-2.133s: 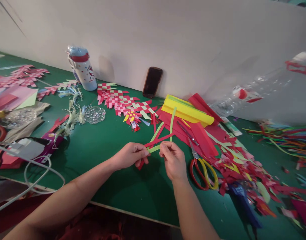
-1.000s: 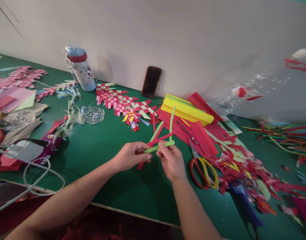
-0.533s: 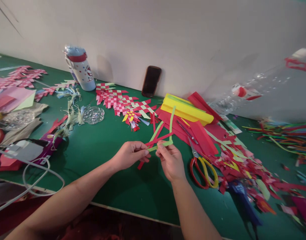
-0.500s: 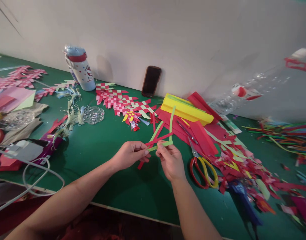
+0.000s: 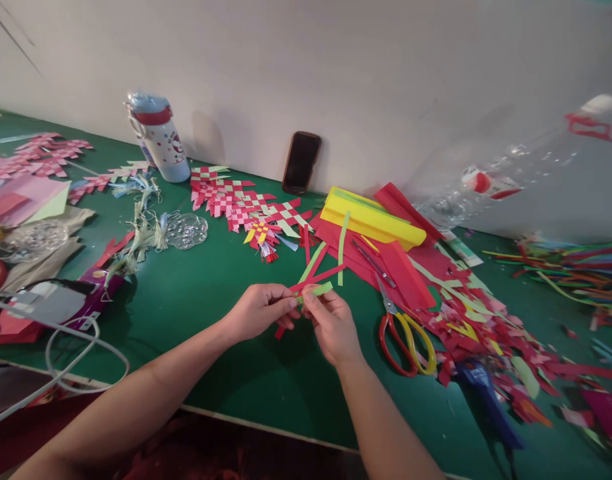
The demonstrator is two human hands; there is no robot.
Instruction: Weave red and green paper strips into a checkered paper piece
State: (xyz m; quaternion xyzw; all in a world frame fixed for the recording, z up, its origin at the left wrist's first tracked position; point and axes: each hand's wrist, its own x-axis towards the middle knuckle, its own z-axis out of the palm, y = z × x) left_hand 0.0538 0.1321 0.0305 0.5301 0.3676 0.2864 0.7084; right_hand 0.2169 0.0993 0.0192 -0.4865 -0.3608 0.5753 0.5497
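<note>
Pinched between thumb and fingers of my left hand (image 5: 264, 311) are crossed red paper strips (image 5: 324, 275) and green ones, which meet under the fingertips. My right hand (image 5: 333, 324) grips a light green paper strip (image 5: 322, 289) close to that crossing, its free end poking up past the thumb. Both hands hover over the green table, fingertips almost touching. Another green strip (image 5: 341, 253) lies just beyond, across red paper. Scissors (image 5: 406, 333) with red and yellow handles rest to the right of my right hand. My fingers hide the crossing itself.
Woven paper fish (image 5: 236, 200) lie near the wall, beside a phone (image 5: 302, 161) and a flask (image 5: 161, 137). Folded yellow paper (image 5: 371, 217), paper scraps (image 5: 491, 333) and a blue glue gun (image 5: 489, 400) occupy the right. White cable (image 5: 86, 353) loops at left.
My right hand has moved slightly left, closer to my left hand, with the green strip's end drawn in. The farther green strip stays in place. My left hand is almost still.
</note>
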